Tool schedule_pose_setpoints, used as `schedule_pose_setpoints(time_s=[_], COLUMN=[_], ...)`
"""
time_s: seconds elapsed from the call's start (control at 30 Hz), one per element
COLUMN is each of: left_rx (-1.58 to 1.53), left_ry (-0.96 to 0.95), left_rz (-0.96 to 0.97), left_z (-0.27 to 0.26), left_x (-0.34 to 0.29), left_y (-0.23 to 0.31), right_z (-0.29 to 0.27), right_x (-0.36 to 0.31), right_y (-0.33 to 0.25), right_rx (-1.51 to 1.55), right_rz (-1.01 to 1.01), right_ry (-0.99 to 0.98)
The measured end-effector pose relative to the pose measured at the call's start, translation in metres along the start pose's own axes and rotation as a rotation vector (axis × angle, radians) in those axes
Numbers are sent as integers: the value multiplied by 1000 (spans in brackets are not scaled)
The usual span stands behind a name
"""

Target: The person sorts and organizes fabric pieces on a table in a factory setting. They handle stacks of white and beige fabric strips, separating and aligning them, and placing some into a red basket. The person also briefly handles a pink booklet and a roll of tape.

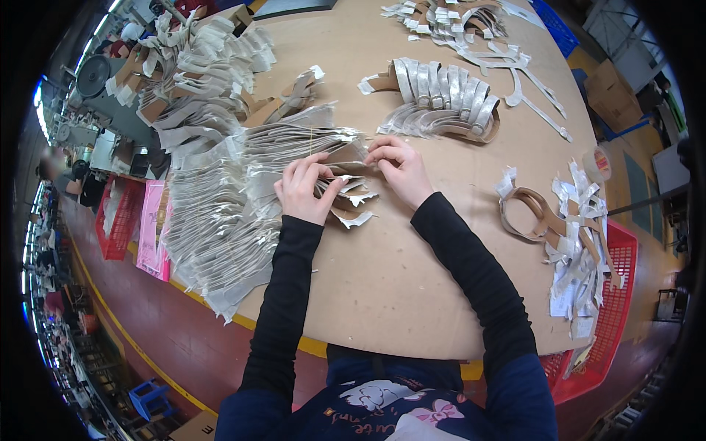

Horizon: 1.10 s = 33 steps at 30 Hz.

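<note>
Along the left of the table lies a long pile of thin silver-grey cut pieces [213, 213] with tan undersides, laid overlapping on edge. At the pile's right edge, the thumb and fingers of my left hand [305, 191] close on one silver-grey piece [351, 214] whose ragged pale end sticks out. Opposite it, my right hand [401, 170] pinches at the tip of a tan-backed piece [346, 156] among the same layers. The exact edge between my right fingertips is too small to make out.
A row of silver buckled straps [441, 92] stands farther back. Tan-lined strap pieces [573, 242] lie at the right edge beside a tape roll [596, 164] and above a red basket [618, 294]. More silver strap pieces [463, 22] lie at the far side; another red basket [118, 217] stands left.
</note>
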State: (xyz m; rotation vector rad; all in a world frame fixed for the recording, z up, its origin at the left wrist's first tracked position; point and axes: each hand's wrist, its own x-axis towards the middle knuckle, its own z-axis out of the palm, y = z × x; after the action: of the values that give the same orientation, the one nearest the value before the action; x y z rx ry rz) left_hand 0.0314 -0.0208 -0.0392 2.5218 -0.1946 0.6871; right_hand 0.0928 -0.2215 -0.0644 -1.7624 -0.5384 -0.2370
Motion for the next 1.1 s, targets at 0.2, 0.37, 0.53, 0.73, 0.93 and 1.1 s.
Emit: schedule_pose_setpoints(time_s=[0.2, 0.37, 0.53, 0.73, 0.93, 1.1], left_rx=[-1, -1, -12, 20, 50, 51], left_ry=[-10, 5, -7, 12, -46, -31], left_rz=[7, 14, 24, 16, -3, 11], left_z=[0, 1, 0, 3, 2, 0], left_x=[0, 0, 0, -1, -3, -3], left_y=[-1, 0, -2, -2, -1, -1], right_z=[-2, 2, 1, 1, 2, 2], right_x=[-3, -3, -3, -1, -1, -1], right_y=[-4, -8, -4, 0, -1, 0], right_rx=[32, 168, 136, 42, 37, -2], right_rz=[204, 269, 251, 63, 36, -8], right_ry=[-192, -126, -85, -76, -80, -72])
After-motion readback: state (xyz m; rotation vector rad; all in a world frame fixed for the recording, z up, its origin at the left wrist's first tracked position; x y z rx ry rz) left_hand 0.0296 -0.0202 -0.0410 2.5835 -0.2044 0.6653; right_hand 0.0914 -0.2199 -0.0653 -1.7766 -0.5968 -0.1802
